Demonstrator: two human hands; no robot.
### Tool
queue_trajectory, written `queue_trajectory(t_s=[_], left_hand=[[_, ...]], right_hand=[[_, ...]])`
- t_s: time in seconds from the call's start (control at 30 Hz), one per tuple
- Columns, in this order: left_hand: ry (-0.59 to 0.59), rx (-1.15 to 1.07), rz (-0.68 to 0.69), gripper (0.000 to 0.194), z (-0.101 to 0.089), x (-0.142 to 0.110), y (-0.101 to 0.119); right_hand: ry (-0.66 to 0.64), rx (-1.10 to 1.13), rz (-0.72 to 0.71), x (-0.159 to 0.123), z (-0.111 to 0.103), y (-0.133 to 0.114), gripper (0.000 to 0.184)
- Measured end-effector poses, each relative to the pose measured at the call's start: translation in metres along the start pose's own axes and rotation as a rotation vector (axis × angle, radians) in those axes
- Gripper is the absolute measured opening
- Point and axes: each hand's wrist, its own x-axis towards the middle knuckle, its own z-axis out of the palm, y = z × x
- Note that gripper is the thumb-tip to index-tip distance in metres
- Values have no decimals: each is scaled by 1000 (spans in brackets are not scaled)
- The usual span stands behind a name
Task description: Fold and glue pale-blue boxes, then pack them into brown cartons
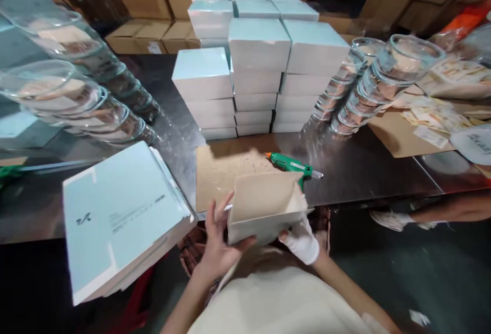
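Note:
An open cardboard box (pixel 264 229), pale on its near face and plain tan inside, is held up in front of my body at the table edge. My left hand (pixel 218 244) grips its left side, thumb across the near face and fingers along the far side. On the right side, my right hand (pixel 303 242), in a white glove with a bare thumb, holds the box too; part of its fingers is hidden behind it. Just beyond the box lies a green glue gun (pixel 289 163) with an orange tip, partly on a tan cardboard sheet (pixel 213 170).
Several light blue boxes (pixel 261 50) stand stacked at the back. Flat light blue box blanks (pixel 123 216) are piled at left, overhanging the edge. Stacked clear cups rise at left (pixel 95 111) and right (pixel 368 91). Another person's leg (pixel 452 210) shows at right.

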Motion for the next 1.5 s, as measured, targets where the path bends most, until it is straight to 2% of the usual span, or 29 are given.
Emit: queue_trajectory(t_s=[0.1,0.2,0.27,0.37,0.4,0.47,0.53,0.6,0.63,0.7,0.77,0.83,0.9,0.97,1.07,1.13,1.2,1.27,1.4,1.5], left_hand=[[-141,99,85,70,23,-4,-10],[-121,107,263,65,28,-10,-26],[-49,47,373,59,31,-11,-32],[67,-46,431,54,39,-6,-28],[61,-62,467,56,40,-3,-24],[-26,-20,570,57,39,2,-16],[-129,88,635,42,32,6,-10],[-114,151,595,27,24,8,-7],[-59,148,547,23,20,8,-7],[61,139,433,21,16,9,-6],[107,145,349,23,17,13,-5],[81,153,296,27,20,18,-3],[49,157,261,30,23,24,-3],[27,156,249,32,26,29,-3],[35,141,262,33,30,35,-6],[39,132,272,30,34,37,-5],[32,122,287,28,39,38,-1],[32,126,316,26,44,39,5],[69,213,412,20,53,39,17],[63,253,481,19,58,38,23]], right_hand=[[126,19,-52,16,19,-12,98],[140,55,-155,23,19,-20,81],[142,105,-66,24,18,-24,71],[235,194,136,26,23,-27,47],[270,230,158,28,24,-27,50],[306,306,156,30,23,-26,62],[265,369,187,33,13,-22,63],[218,324,276,38,-4,-17,51],[214,211,335,42,-14,-14,46],[187,-173,500,55,-32,-8,49],[55,-561,685,72,-41,-5,52],[-112,-715,788,88,-44,-1,46],[-174,-636,787,99,-44,5,34],[-102,-335,822,104,-47,13,24],[36,124,904,101,-53,19,25],[153,241,836,95,-53,13,35],[313,277,675,86,-49,0,51],[378,307,535,75,-43,-16,58],[211,246,392,47,-38,-43,43],[140,-53,132,29,-36,-55,21]])
